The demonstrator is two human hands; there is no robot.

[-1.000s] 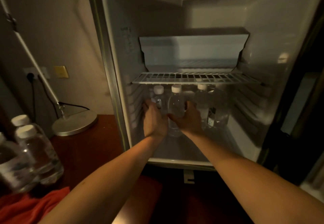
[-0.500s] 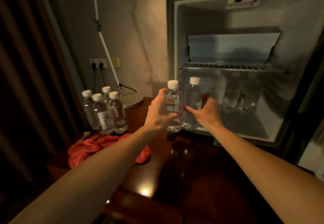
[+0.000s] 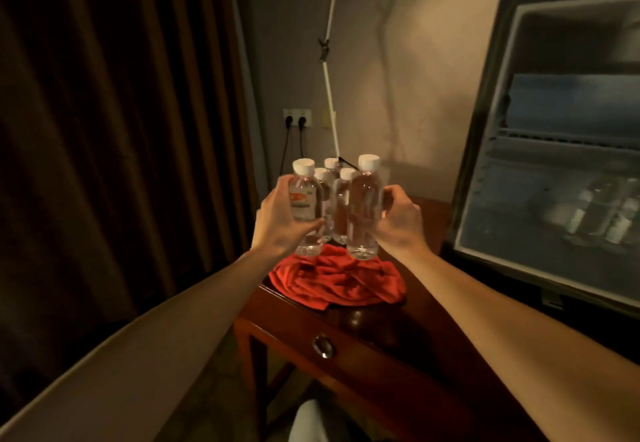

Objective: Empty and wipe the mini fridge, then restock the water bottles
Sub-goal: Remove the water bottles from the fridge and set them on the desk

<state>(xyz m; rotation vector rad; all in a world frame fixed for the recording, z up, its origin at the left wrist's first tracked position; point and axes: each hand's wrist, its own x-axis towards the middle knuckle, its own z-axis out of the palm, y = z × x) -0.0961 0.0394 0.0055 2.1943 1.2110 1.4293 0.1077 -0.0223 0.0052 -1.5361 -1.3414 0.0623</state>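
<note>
My left hand (image 3: 280, 223) grips a clear water bottle (image 3: 304, 209) with a white cap and a red label. My right hand (image 3: 398, 220) grips a second water bottle (image 3: 365, 209). Both bottles hang upright above a crumpled red cloth (image 3: 339, 280) on the wooden table (image 3: 391, 331). Behind them three more bottles (image 3: 334, 185) stand on the table. The open mini fridge (image 3: 561, 151) is at the right, with several blurred bottles (image 3: 602, 215) on its floor under a wire shelf (image 3: 568, 142).
A dark curtain (image 3: 114, 130) fills the left side. A white lamp pole (image 3: 329, 71) rises against the wall, with a socket (image 3: 297, 119) and two plugged cables beside it. The table has a drawer with a round knob (image 3: 322, 346).
Both hands took a bottle each from inside the fridge and carried them left, out over the red cloth. My view swung left from the fridge to the table.
</note>
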